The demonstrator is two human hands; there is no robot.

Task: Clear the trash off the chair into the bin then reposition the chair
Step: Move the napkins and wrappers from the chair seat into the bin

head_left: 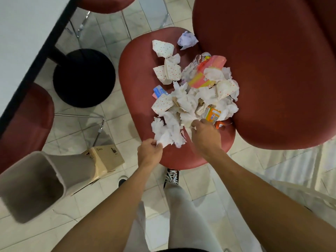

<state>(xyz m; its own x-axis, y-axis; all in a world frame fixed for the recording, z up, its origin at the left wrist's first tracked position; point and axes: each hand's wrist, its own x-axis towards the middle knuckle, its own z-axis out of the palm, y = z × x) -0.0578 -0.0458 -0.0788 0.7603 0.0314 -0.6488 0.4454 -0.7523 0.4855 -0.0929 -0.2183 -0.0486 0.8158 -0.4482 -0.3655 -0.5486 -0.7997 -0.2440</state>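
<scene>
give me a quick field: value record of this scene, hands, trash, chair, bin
left hand: pinches the near edge of a white tissue wad
right hand: fingers curled into the crumpled tissue pile
chair: red seat, trash heaped on it
other trash: dotted paper cups, pink-yellow wrapper, orange packet
bin: grey, on the floor to the left, nothing visible inside
cardboard box: behind the bin

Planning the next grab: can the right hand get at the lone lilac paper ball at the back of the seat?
Probably yes. The lilac paper ball lies apart with nothing on it, but the right hand must let go of its tissue and reach over the trash pile.
</scene>
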